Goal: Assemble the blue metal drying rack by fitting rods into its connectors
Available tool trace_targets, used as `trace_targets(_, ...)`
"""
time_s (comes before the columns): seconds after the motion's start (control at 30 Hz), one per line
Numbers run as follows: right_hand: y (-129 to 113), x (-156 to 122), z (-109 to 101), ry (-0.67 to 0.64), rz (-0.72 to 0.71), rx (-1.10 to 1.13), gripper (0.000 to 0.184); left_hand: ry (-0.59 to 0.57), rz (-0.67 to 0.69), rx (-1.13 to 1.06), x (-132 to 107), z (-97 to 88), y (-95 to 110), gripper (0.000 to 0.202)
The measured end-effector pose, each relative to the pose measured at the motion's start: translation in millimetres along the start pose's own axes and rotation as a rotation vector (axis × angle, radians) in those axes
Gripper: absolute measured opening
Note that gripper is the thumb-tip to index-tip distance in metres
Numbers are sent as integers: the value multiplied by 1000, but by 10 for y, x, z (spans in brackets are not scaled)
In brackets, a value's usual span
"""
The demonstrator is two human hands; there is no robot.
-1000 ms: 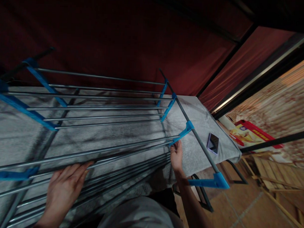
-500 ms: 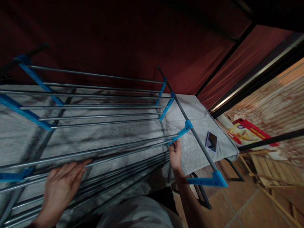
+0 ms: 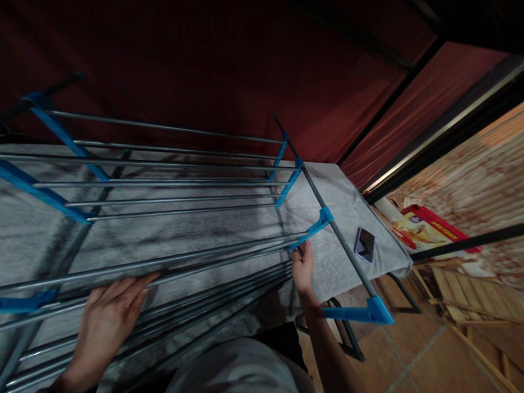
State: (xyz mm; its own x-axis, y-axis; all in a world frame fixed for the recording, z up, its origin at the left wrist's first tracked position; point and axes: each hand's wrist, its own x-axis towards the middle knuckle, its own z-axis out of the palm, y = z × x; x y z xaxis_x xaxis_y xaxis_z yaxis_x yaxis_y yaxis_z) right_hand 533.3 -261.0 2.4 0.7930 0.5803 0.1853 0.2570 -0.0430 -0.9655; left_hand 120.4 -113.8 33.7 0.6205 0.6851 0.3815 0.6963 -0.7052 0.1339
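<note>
A partly built rack of grey metal tubes and blue plastic brackets lies across a pale cloth-covered surface (image 3: 331,187). My left hand (image 3: 112,311) is closed over a metal tube (image 3: 225,265) near the front, palm down. At that tube's right end, the fingers of my right hand (image 3: 301,269) pinch it close to a blue bracket (image 3: 315,228); the exact joint is hidden behind them. Another tube (image 3: 191,255) runs just behind it, ending at the same bracket. Several loose tubes (image 3: 241,291) lie in front, close to my body.
To the right of the rack lies a phone (image 3: 365,245). Past the surface's right edge are a red and yellow box (image 3: 433,228) and a folded wooden chair (image 3: 469,295) on the tiled floor. Dark red fabric (image 3: 185,62) hangs behind the rack.
The tube in my hands has slid slightly to the right; its left end now shows at the left side. My right hand stays by the bracket.
</note>
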Motion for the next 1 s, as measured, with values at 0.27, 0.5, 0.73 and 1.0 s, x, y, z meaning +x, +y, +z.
trace_targets(0.27,22,1,-3,4,1,-4,59,-11,-14,-92,-49,66,-7,32)
trace_targets(0.5,1,-6,0,10,7,-18,59,62,-38,-166,-59,199,-65,31)
trace_targets(0.73,12,-19,3,13,1,-39,60,61,-77,-199,-105,214,-41,43)
trace_targets(1.0,-5,-4,-1,3,-16,-80,61,46,-71,-143,-46,124,52,63)
